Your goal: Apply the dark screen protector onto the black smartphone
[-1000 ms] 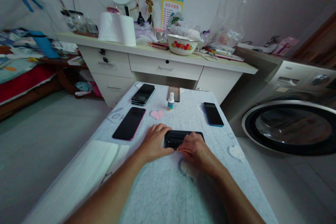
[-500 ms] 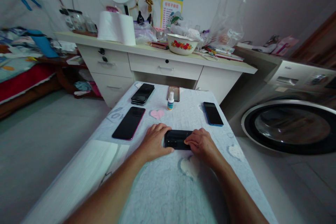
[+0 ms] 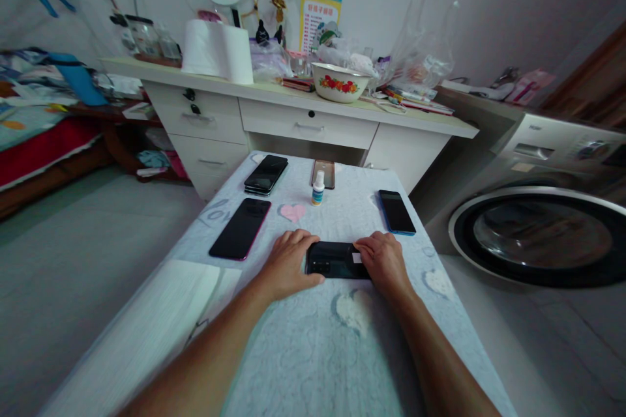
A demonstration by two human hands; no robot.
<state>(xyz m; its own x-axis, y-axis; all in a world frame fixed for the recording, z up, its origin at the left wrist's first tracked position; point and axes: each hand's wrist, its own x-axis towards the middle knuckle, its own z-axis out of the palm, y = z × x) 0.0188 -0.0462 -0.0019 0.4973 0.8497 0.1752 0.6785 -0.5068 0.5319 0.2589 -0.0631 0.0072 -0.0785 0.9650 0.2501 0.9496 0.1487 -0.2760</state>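
Observation:
A dark, glossy smartphone (image 3: 337,259) lies crosswise on the cloth-covered table, its camera side up. My left hand (image 3: 289,264) grips its left end, fingers at the far edge and thumb at the near edge. Over the right end, my right hand (image 3: 386,264) is closed with fingertips pressed on the phone's back; what they pinch, if anything, is hidden. Beside those fingers a small white label (image 3: 357,258) shows on the phone. Beyond the phone stands a small white-capped bottle (image 3: 317,189).
A black phone with a pink edge (image 3: 240,229) and a phone stack (image 3: 267,174) lie left. A blue-edged phone (image 3: 396,212) lies right, a brown-rimmed phone case (image 3: 329,174) at the back. Beyond are a white desk (image 3: 308,127) and a washing machine (image 3: 538,195).
My right hand has slid right along the phone's back, uncovering more of it and the white label. My left hand stays in place.

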